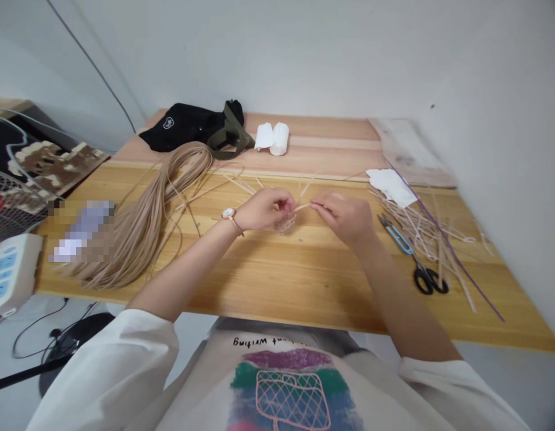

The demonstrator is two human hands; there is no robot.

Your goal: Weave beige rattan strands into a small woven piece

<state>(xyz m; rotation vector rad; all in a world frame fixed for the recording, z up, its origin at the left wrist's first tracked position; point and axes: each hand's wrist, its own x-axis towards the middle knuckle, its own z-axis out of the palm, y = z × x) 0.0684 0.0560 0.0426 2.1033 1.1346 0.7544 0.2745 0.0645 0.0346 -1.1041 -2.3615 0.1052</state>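
Observation:
My left hand [264, 209] and my right hand [344, 216] meet over the middle of the wooden table [277, 281]. Both pinch thin tan straw strips [304, 206] that run between them. Under my left fingers sits a small woven piece [287, 225] made of the same strips. A watch is on my left wrist. A large bundle of long tan straw strips [146, 221] lies to the left of my hands.
Scissors with black handles [414, 256] lie to the right among loose strips and a purple strand [443, 236]. A white cloth [391, 184], a white roll [272, 137] and a black bag [191, 127] sit further back. A fan and a white device stand left of the table.

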